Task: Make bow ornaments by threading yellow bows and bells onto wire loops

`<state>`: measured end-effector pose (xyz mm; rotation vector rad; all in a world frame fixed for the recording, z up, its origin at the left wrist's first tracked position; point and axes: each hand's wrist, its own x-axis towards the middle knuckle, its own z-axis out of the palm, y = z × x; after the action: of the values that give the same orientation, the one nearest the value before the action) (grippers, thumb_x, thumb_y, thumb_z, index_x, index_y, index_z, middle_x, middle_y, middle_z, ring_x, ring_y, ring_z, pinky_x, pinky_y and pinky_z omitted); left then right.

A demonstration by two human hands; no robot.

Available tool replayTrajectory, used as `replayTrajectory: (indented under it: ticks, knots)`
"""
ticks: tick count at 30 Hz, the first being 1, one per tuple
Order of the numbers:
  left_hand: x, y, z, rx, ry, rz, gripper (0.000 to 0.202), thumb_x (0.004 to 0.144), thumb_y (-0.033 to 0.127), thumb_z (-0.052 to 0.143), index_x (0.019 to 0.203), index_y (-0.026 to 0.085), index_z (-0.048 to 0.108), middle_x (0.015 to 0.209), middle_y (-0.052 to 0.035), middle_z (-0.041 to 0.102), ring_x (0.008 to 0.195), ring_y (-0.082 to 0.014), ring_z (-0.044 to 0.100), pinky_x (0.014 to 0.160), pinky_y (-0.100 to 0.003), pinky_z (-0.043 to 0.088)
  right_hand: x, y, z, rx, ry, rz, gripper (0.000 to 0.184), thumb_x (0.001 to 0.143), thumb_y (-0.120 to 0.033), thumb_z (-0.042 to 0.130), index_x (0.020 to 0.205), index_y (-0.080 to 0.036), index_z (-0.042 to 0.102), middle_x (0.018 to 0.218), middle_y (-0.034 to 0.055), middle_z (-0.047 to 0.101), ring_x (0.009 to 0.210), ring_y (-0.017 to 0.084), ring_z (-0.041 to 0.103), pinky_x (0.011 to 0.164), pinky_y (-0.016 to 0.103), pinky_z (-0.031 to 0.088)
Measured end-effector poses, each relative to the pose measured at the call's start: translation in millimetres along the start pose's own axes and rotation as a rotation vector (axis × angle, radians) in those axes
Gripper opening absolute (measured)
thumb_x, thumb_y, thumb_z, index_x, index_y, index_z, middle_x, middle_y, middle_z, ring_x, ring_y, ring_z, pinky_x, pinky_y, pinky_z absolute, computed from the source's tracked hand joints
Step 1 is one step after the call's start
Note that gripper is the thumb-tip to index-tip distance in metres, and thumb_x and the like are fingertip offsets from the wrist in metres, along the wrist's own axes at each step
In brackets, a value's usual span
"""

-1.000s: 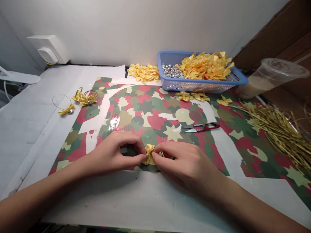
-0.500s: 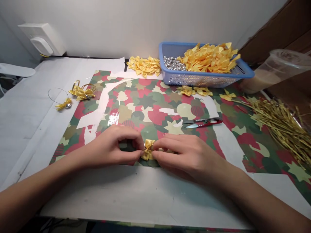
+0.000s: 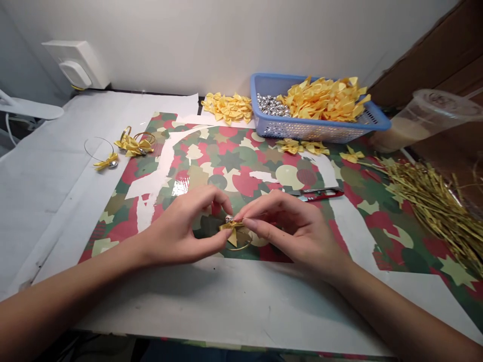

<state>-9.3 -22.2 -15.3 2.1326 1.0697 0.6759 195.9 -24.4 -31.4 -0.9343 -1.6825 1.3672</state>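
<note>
Pinching a yellow ribbon bow (image 3: 231, 230) between left hand (image 3: 181, 229) and right hand (image 3: 290, 227).

Both hands (image 3: 177, 229) pinch a yellow satin bow (image 3: 231, 231) on a wire ring (image 3: 243, 247).

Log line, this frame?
left hand: pinching yellow satin ribbon bow | right hand: fingertips at bow | silver bead, thin wire loop at bow

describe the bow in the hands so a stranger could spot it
On the camouflage paper, left hand and right hand meet near its front edge. Between them sits the only bow held, yellow satin, with a silver bead and wire loop.
</note>
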Motion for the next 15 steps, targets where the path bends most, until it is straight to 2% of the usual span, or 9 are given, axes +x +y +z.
replayTrajectory:
  ticks: [5,10,15]
  knots:
    - [-2,-1,8.2,-0.114,0.041,0.049,0.019,0.082,0.018,0.059,0.097,0.019,0.048,0.084,-0.0018,0.057,0.071,-0.0118,0.053,0.063,-0.025,0.046,1,-3,2,0.025,0.054,-0.066,0.003,0.086,-0.024,0.062,0.084,-0.022,0.062,0.087,0.0025,0.071,0.077,0.015,0.067,0.06,0.025,0.054]
    - [-4,-7,13.2,-0.207,0.006,-0.027,0.019,0.084,0.018,0.058,0.099,0.019,0.046,0.088,-0.0028,0.061,0.07,-0.0109,0.06,0.062,-0.024,0.05,2,-5,3,0.073,0.065,-0.053,0.003,0.086,-0.022,0.062,0.083,-0.023,0.061,0.087,0.0013,0.072,0.078,0.013,0.068,0.061,0.023,0.053]
    - [-3,-8,12.8,-0.24,0.011,-0.008,0.024,0.083,0.014,0.058,0.103,0.019,0.045,0.088,-0.0037,0.068,0.076,-0.0136,0.066,0.061,-0.023,0.052,5,-2,2,0.146,0.092,-0.016,0.009,0.087,-0.029,0.061,0.081,-0.022,0.059,0.086,0.0015,0.073,0.062,0.01,0.064,0.049,0.02,0.049]
